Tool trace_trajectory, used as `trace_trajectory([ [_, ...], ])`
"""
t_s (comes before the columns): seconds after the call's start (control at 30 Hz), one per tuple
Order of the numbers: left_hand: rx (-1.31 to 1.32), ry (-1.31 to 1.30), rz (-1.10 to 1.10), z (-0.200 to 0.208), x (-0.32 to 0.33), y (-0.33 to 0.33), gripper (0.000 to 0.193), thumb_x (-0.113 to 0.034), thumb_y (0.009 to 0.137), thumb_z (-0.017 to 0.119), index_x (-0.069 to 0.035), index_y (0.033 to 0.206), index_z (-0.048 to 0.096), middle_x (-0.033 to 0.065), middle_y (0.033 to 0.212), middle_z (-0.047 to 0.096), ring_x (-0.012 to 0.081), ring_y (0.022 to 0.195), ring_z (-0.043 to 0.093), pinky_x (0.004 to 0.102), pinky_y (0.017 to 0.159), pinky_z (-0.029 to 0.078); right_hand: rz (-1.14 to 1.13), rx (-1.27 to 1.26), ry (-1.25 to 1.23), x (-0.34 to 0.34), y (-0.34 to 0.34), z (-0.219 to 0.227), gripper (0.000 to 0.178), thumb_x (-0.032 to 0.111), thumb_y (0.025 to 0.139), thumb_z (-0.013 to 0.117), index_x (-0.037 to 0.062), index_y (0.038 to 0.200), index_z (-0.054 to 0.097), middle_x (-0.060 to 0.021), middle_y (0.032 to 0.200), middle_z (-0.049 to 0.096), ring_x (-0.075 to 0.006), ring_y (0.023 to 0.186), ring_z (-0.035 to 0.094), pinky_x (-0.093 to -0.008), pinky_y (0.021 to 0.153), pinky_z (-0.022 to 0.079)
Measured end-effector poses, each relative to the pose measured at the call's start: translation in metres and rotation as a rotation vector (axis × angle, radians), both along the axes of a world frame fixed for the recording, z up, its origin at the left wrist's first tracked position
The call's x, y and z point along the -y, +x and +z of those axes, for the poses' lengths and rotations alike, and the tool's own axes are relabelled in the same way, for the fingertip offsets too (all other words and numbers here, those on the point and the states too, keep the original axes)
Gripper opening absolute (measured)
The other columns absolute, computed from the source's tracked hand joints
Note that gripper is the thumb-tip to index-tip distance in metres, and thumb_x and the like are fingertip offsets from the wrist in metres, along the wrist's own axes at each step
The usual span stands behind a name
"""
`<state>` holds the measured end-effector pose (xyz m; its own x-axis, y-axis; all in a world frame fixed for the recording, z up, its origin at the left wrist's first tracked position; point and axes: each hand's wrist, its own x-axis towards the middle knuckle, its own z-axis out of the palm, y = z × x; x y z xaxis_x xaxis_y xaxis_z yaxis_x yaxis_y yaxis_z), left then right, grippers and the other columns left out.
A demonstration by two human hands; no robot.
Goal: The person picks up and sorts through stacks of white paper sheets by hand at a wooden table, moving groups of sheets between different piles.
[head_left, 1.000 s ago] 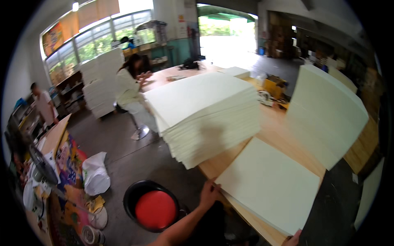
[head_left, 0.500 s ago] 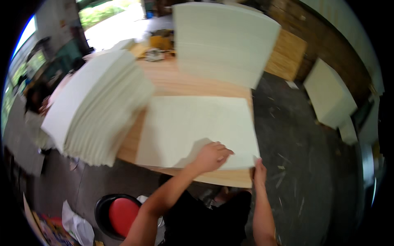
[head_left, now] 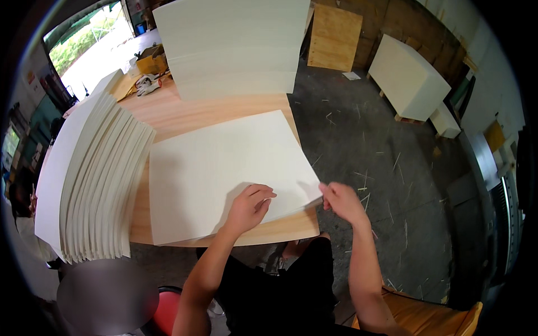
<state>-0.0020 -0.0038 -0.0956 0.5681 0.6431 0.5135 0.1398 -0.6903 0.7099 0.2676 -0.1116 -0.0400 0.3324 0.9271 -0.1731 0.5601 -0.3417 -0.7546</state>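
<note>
A large white board or sheet [head_left: 207, 157] lies at a slant on the wooden table, its near edge close to the table's front. My left hand [head_left: 247, 210] is over the near part of the white sheet, casting a shadow on it; the fingers are loosely bent, the thumb is apart, and nothing shows in them. At the sheet's near right corner, my right hand [head_left: 341, 201] pinches the edge between thumb and fingers. That corner looks slightly raised, with thin layers visible along its side.
A leaning stack of white sheets [head_left: 95, 185] stands left on the table [head_left: 224, 112]. Tall white sheets [head_left: 235, 45] rise at the back. Gloves [head_left: 148, 84] lie by a yellow box [head_left: 151, 60]. Rightward, a white stack [head_left: 409, 78] sits on the scrap-strewn floor [head_left: 370, 145]. A red stool [head_left: 165, 311] is below.
The view has swung right, so the table appears further left. The white sheet lies more turned on the table. My right hand has bent inward over its corner; my left stays above the sheet.
</note>
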Motion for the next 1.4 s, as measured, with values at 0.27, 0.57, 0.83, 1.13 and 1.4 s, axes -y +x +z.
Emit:
trace_trajectory([
  [0.27, -0.056, -0.068, -0.036, 0.008, -0.004, -0.005, 0.037, -0.01, 0.082, 0.081, -0.01, 0.117, 0.071, 0.0085, 0.122, 0.064, 0.0231, 0.097, 0.066, 0.0305, 0.072, 0.057, -0.292, -0.625, 0.417, -0.038, -0.049, -0.034, 0.032, 0.028, 0.098, 0.064, 0.0098, 0.075, 0.052, -0.0058, 0.06, 0.056, -0.0199, 0.052, 0.057, -0.033, 0.047, 0.04],
  [0.57, -0.094, 0.007, -0.082, 0.003, -0.01, -0.009, 0.058, -0.021, 0.069, 0.092, -0.012, 0.122, 0.07, 0.0091, 0.121, 0.065, 0.0268, 0.11, 0.064, 0.0375, 0.091, 0.055, -0.167, -1.155, 0.348, -0.039, -0.037, -0.008, 0.035, 0.024, 0.1, 0.062, 0.0125, 0.07, 0.047, -0.001, 0.062, 0.055, -0.0133, 0.052, 0.057, -0.0257, 0.046, 0.039],
  [0.83, -0.127, -0.129, -0.03, 0.01, -0.007, -0.011, 0.066, -0.014, 0.071, 0.089, -0.01, 0.132, 0.063, 0.0108, 0.128, 0.064, 0.0274, 0.113, 0.064, 0.0383, 0.095, 0.053, -0.156, -1.179, 0.369, -0.042, -0.046, 0.0, 0.036, 0.028, 0.101, 0.063, 0.0112, 0.072, 0.049, -0.0006, 0.063, 0.055, -0.0124, 0.054, 0.058, -0.0251, 0.047, 0.042],
  [1.13, 0.008, -0.229, -0.074, 0.007, -0.007, -0.011, 0.088, -0.004, 0.08, 0.078, -0.009, 0.157, 0.034, 0.0156, 0.145, 0.055, 0.0284, 0.118, 0.065, 0.0362, 0.103, 0.048, -0.167, -0.749, 0.386, -0.041, -0.052, -0.001, 0.039, 0.035, 0.104, 0.055, 0.0086, 0.077, 0.049, 0.0022, 0.06, 0.048, -0.0079, 0.049, 0.05, -0.0248, 0.046, 0.036],
  [1.4, -0.137, -0.162, -0.077, 0.007, -0.008, -0.014, 0.049, -0.012, 0.078, 0.083, -0.012, 0.124, 0.067, 0.0146, 0.133, 0.059, 0.0314, 0.117, 0.062, 0.0357, 0.096, 0.051, -0.096, -0.916, 0.328, -0.049, -0.043, 0.001, 0.038, 0.027, 0.102, 0.058, 0.0102, 0.069, 0.049, -0.0004, 0.059, 0.052, -0.0122, 0.051, 0.054, -0.0266, 0.048, 0.039],
])
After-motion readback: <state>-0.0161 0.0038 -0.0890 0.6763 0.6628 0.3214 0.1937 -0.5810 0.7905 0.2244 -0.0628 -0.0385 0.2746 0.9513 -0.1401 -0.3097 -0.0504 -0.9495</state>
